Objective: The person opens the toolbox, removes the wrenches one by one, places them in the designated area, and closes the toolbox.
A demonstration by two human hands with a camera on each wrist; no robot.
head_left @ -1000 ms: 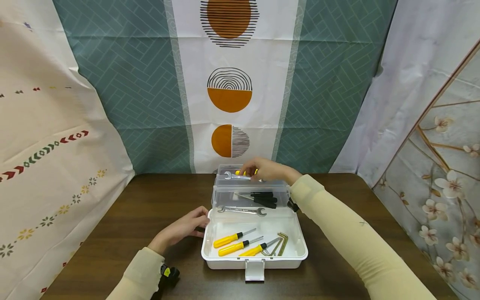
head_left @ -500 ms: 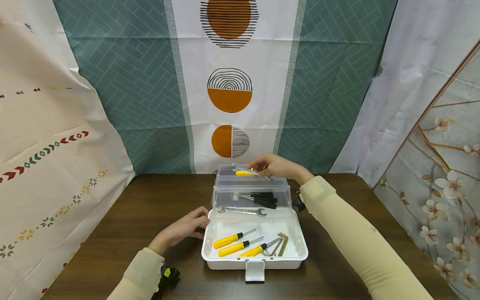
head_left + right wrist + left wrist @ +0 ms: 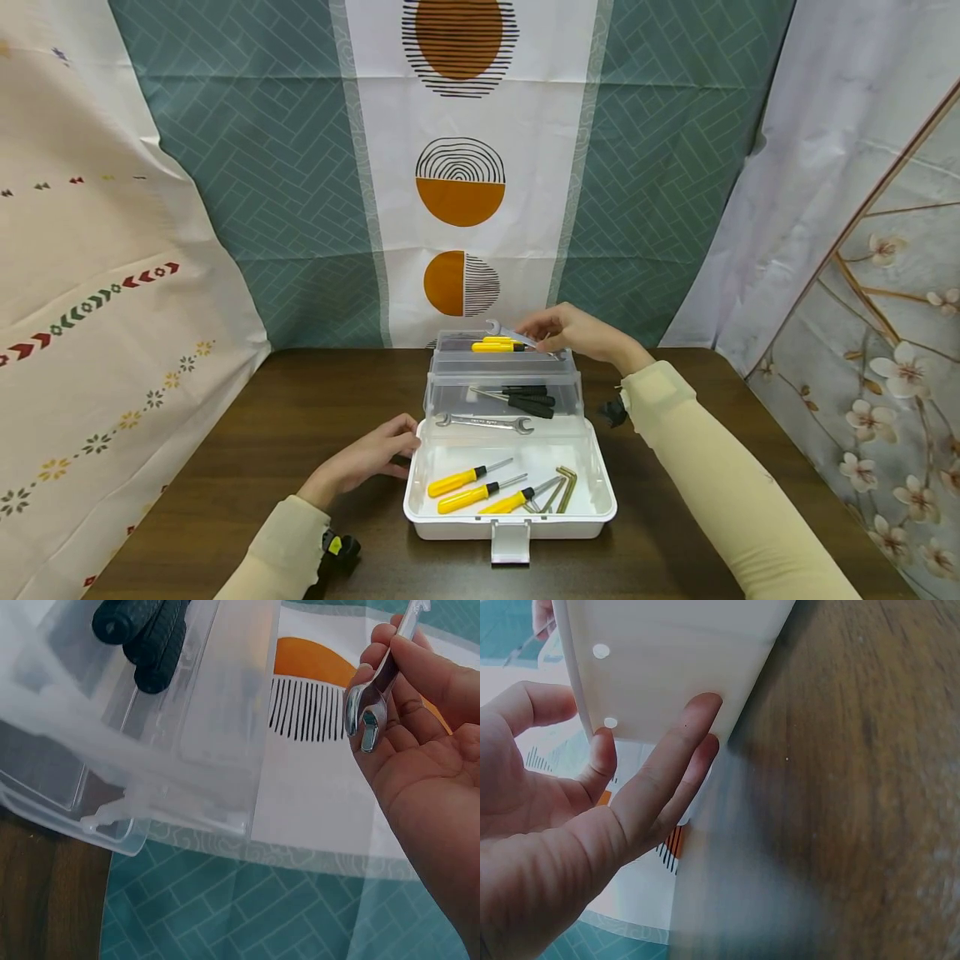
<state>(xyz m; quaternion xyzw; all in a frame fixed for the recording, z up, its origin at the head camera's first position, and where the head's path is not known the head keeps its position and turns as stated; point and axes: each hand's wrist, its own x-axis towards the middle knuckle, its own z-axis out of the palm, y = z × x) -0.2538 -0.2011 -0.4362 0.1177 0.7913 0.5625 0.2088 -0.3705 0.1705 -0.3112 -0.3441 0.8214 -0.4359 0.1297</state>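
My right hand [image 3: 573, 332] pinches a silver open-end wrench [image 3: 375, 694] above the upper tray [image 3: 448, 342] of the opened toolbox [image 3: 427, 528]. The wrench hangs tilted, one jaw end pointing to the back left. Yellow-handled tools [image 3: 495, 347] lie in that upper tray, partly behind the wrench. My left hand [image 3: 375, 458] touches the toolbox's left side, its longer fingers fairly straight against the white outer wall [image 3: 667, 660]. A second wrench [image 3: 483, 422] lies in the lowest tray. Black-handled screwdrivers [image 3: 528, 402] rest in the middle tray.
In the toolbox base lie several yellow screwdrivers [image 3: 463, 499] and some brass-coloured hex keys [image 3: 567, 492]. A white latch [image 3: 510, 542] hangs at its front. The box stands on a dark wooden table [image 3: 300, 400], with patterned cloth [image 3: 292, 250] behind and at the sides.
My right hand has lifted the wrench up from the upper tray and shifted right with it, so more of the yellow handles shows. My left hand has stayed at the toolbox's side.
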